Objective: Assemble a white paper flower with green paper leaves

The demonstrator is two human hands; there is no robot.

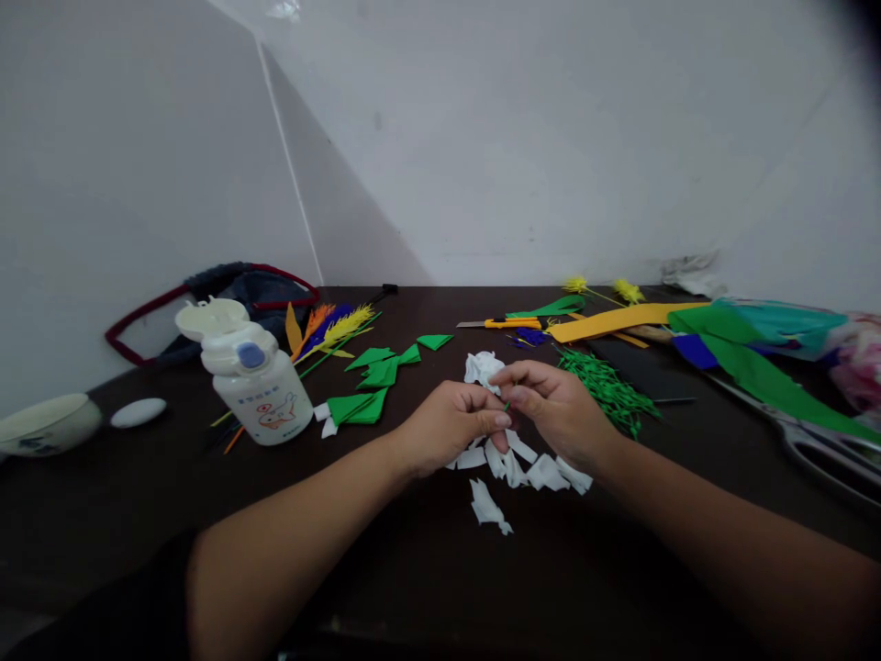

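Over the middle of the table, my left hand (pixel 451 427) and my right hand (pixel 557 408) meet with fingertips pinched together. A small green piece (pixel 507 404) shows between them, mostly covered by the fingers; whether it is a stem or a twisted strip I cannot make out. Just beyond the fingertips is a crumpled white paper bunch (pixel 482 367), close against my right fingers; I cannot tell if it is joined to the green piece. Several cut white paper pieces (pixel 547 473) lie beneath my hands, and a single white paper piece (pixel 487 505) lies nearer to me.
Left: folded green paper (pixel 358 407), a white bottle (pixel 265 395) with its lid up, colored paper plumes (pixel 337 330), a bowl (pixel 51 424). Right: green stamens (pixel 609 390), a utility knife (pixel 506 323) with blade out, a yellow strip (pixel 619 321), scissors (pixel 826 454). A wall stands behind.
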